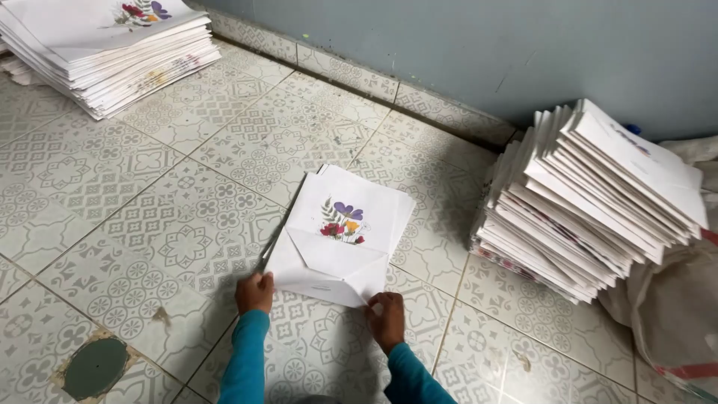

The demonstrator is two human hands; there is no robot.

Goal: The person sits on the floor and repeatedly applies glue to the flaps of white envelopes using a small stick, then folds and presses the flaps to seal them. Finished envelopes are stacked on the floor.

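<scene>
Paper with pressed flowers (340,236) lies on the tiled floor (187,150) just ahead of both hands, long axis running away toward the wall, left hand (255,292) and right hand (387,318) each pinching a near corner.

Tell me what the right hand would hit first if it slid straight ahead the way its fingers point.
The right hand already touches the folded white paper with the flower print; further along that line lies bare tiled floor, then probably the wall base.
</scene>
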